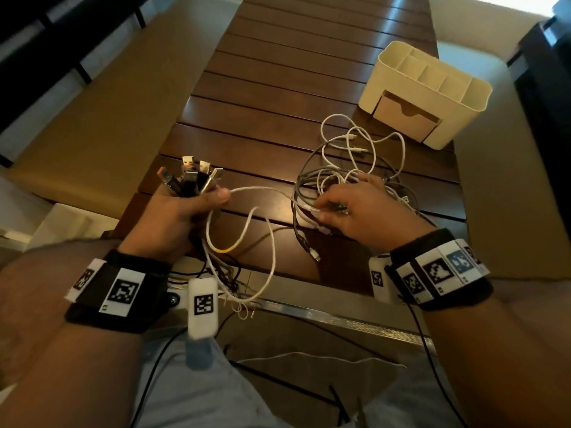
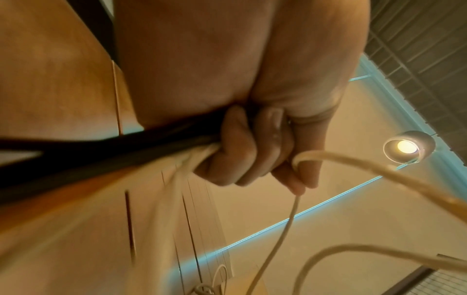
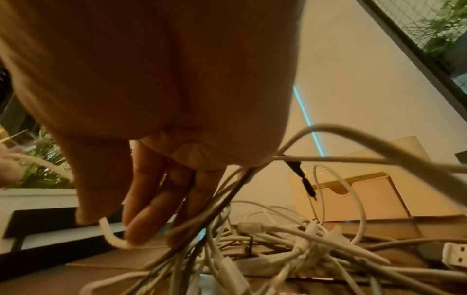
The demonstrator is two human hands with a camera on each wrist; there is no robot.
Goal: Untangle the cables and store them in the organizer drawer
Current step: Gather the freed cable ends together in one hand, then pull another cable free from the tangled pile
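My left hand [image 1: 182, 208] grips a bunch of cable ends, with several USB plugs [image 1: 191, 174] sticking up out of the fist; the left wrist view shows its fingers [image 2: 242, 151] curled round black and white cords. A tangle of white and grey cables [image 1: 349, 168] lies on the dark wooden table [image 1: 278, 88]. My right hand [image 1: 349, 208] rests on the tangle and pinches a white cable [image 3: 111, 237] between thumb and forefinger. The cream organizer [image 1: 429, 91] stands at the back right, its drawer [image 1: 404, 114] closed.
Loops of white cable [image 1: 247, 261] hang from my left hand over the table's near edge toward my lap. A thin white cord [image 1: 321, 356] lies below the table edge. Tan floor flanks the table on both sides.
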